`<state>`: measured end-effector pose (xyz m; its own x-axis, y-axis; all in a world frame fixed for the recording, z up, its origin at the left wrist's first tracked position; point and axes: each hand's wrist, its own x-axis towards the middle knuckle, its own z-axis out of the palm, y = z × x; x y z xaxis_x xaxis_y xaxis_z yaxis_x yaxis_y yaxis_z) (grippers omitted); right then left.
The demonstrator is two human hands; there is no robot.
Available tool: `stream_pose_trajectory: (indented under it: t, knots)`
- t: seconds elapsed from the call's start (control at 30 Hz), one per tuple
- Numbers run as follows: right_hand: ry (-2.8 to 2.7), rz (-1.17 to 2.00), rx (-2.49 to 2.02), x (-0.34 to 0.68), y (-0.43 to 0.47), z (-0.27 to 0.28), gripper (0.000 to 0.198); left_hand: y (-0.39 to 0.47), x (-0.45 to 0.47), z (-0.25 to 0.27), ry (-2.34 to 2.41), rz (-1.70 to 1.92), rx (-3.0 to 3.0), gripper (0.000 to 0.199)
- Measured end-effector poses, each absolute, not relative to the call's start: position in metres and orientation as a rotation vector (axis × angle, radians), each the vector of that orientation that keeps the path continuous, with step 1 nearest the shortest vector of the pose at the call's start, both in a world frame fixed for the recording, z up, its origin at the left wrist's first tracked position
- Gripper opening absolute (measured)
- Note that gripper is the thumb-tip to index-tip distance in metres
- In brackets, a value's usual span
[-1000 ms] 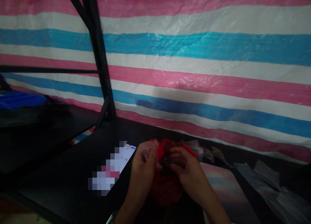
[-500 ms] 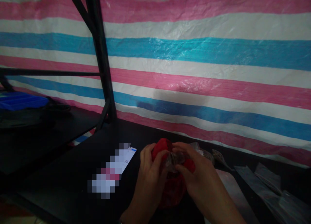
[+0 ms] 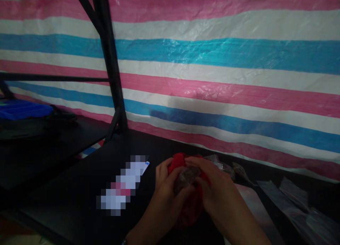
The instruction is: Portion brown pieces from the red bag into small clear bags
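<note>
A red cloth pouch (image 3: 190,211) is held upright between my two hands, low in the middle of the view. At its mouth sits a small crinkled clear plastic packet (image 3: 188,176); what is inside the packet is too dark to make out. My left hand (image 3: 168,183) is closed round the pouch's left side, its thumb against the packet. From the right, my right hand (image 3: 216,184) grips the pouch's rim, with thumb and fingertips close to the packet. Parts of the pouch are hidden behind both hands.
On the black table (image 3: 87,188) a pixelated phone-like screen (image 3: 124,188) lies to the left. Clear plastic bags (image 3: 287,199) and a pale flat sheet (image 3: 252,206) are at right. A black metal frame (image 3: 110,60) stands before striped sheeting (image 3: 212,53). A blue tray (image 3: 26,110) is far left.
The plastic packet has moved slightly left and lower into the pouch's mouth. My left thumb has shifted down and over it, and the pouch's red rim is spread wider.
</note>
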<state>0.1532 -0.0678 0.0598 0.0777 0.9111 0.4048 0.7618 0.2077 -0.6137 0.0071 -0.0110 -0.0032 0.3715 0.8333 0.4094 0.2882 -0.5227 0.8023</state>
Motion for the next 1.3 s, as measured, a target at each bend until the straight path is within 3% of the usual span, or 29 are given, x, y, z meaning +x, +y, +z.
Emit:
stream_pose_trajectory:
  t: [0.13, 0.4, 0.57, 0.67, 0.93, 1.13, 1.3]
  knots:
    - [-1.746, 0.208, -1.529, 0.152, -0.068, 0.061, 0.059, -0.013, 0.005, 0.005, 0.931, 1.111, 1.911, 0.030]
    - [-1.765, 0.107, -1.440, 0.136, -0.074, 0.081, 0.052, -0.013, 0.001, 0.007, 1.096, 1.291, 2.055, 0.036]
    - [-1.583, 0.007, -1.438, 0.144, -0.074, 0.085, 0.039, -0.012, 0.003, 0.006, 1.174, 1.417, 2.039, 0.029]
    - [-1.511, 0.046, -1.532, 0.154, -0.068, 0.073, 0.044, -0.007, 0.004, 0.003, 1.207, 1.489, 1.807, 0.027]
    - [-1.707, 0.350, -2.015, 0.151, -0.057, 0.044, 0.073, -0.004, -0.003, 0.008, 1.205, 0.968, 1.765, 0.025]
    - [-1.563, 0.253, -2.163, 0.142, -0.052, 0.039, 0.068, -0.003, 0.000, 0.014, 1.130, 0.951, 1.679, 0.024]
    - [-1.521, 0.153, -2.156, 0.147, -0.050, 0.025, 0.057, 0.001, 0.007, 0.007, 0.900, 1.006, 1.386, 0.035]
